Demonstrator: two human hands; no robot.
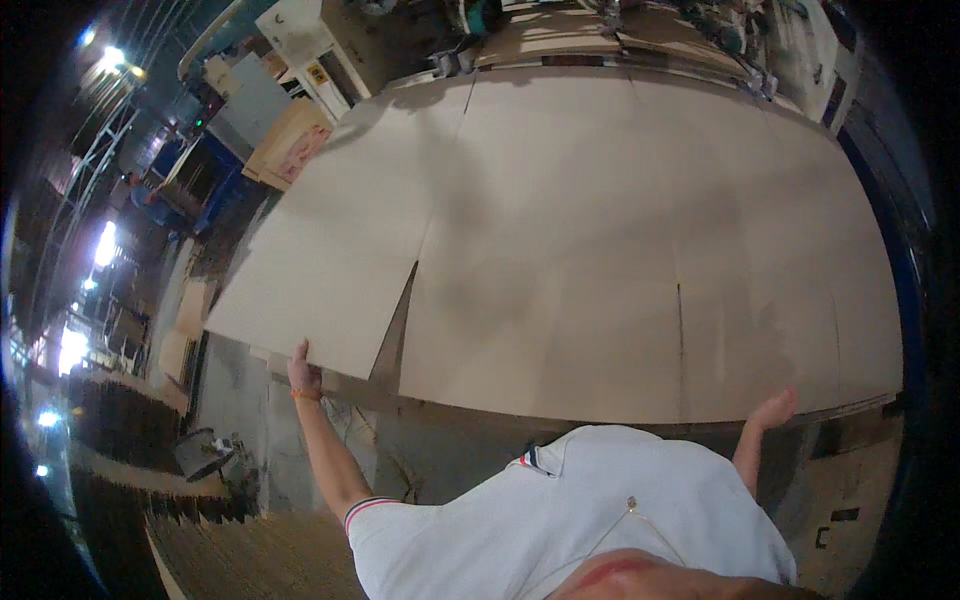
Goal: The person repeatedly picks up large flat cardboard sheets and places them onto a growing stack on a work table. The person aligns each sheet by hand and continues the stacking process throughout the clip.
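A large flat cardboard sheet [580,240], pale brown and marked with slots and crease lines, spreads across the surface in front of me. Toward its left, a wedge-shaped gap splits a flap [330,270] from the middle panel along the near side. My left hand [304,372] grips the near edge of that flap, thumb uppermost and the other fingers mostly hidden underneath. At the near right edge, my right hand [774,408] is closed on the cardboard, its fingers partly out of sight below the rim.
Machinery [470,30] with further brown sheets stands beyond the far edge. A pale cabinet [320,50] and boards [288,142] are at the far left. Stacked cardboard [270,555] lies at the lower left. Another person [148,198] is in the distance on the left.
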